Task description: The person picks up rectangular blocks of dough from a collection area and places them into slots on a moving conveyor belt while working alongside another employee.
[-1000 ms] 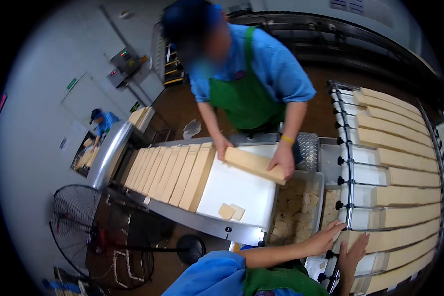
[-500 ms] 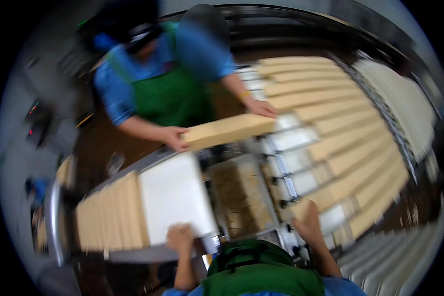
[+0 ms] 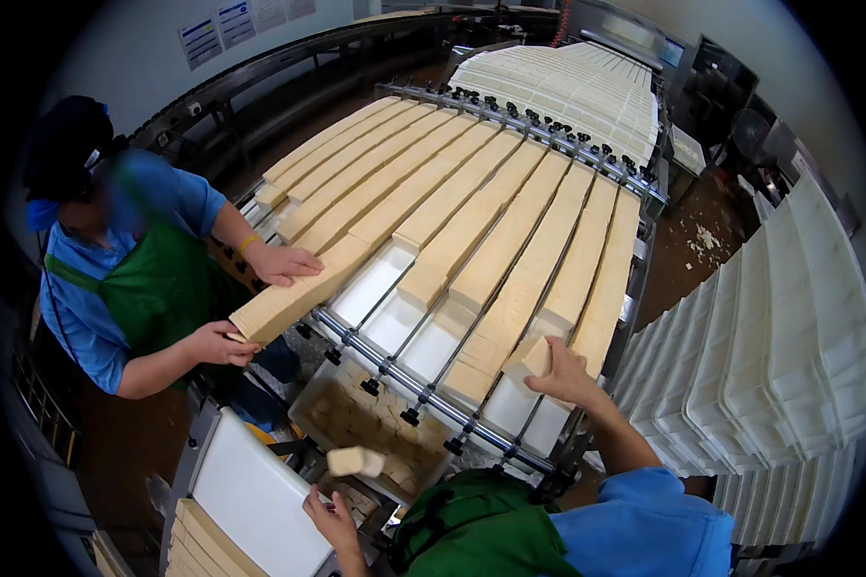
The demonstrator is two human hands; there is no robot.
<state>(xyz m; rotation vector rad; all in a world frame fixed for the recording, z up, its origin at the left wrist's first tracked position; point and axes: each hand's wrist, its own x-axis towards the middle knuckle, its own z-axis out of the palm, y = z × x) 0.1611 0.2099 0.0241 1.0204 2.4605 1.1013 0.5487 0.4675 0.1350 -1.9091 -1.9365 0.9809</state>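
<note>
My right hand (image 3: 564,373) grips the near end of a pale tan block (image 3: 529,360), thumb and fingers on either side, above the white lanes of the slatted table. My left hand (image 3: 333,521) is low in front of me, fingers apart and holding nothing. Just beyond its fingertips a short pale piece of bar (image 3: 356,462), slightly blurred, appears in mid-air above the edge of a bin (image 3: 433,452) of broken pieces. Across from me, a co-worker's two hands hold a long tan bar (image 3: 308,284), one on top and one at its near end.
Long tan bars (image 3: 491,202) lie in side-by-side lanes, with a metal rail (image 3: 385,363) and black knobs along the near end. A white board (image 3: 250,481) and cut bars (image 3: 207,543) are at lower left. Stacked white ridged sheets (image 3: 770,327) stand at right.
My view has swung right. My right hand has closed on a block, and my left hand has gone from curled to spread. A short piece now shows in the air above the bin.
</note>
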